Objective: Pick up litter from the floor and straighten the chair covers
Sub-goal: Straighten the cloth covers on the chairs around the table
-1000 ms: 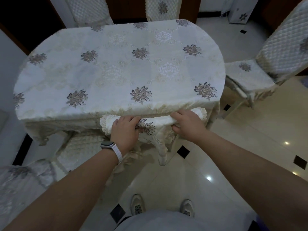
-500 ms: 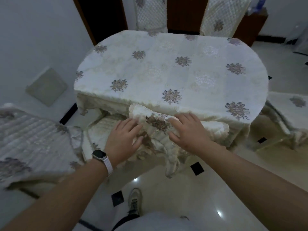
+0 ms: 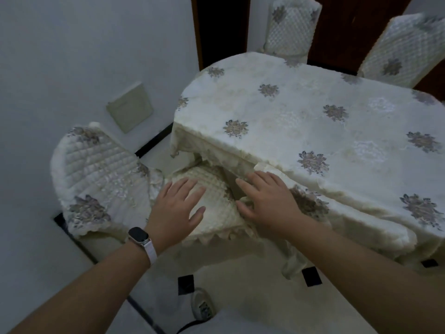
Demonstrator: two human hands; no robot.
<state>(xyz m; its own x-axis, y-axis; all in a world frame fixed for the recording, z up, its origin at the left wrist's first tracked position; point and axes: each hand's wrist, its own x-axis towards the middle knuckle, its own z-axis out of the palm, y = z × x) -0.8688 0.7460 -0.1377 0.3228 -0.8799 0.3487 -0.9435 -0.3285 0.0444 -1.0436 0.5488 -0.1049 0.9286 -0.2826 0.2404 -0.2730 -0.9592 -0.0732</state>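
Note:
A chair tucked at the table's near edge wears a cream quilted cover; its seat cover (image 3: 216,206) lies below me and its backrest cover (image 3: 310,206) with a grey flower runs along the table edge. My left hand (image 3: 178,208), with a watch on its wrist, hovers with spread fingers over the seat cover. Flat, with straight fingers, my right hand (image 3: 267,201) rests where the seat meets the backrest. Neither hand holds anything. No litter shows on the floor.
The oval table (image 3: 313,112) carries a cream floral cloth. A second covered chair (image 3: 96,179) stands at the left by the wall. Two more covered chairs (image 3: 291,27) stand behind the table. Pale tiled floor (image 3: 240,297) with black insets lies below, my shoe on it.
Both hands have let go of the backrest cover and moved down to the seat, fingers now straightened. My view has swung left, bringing the left chair into sight.

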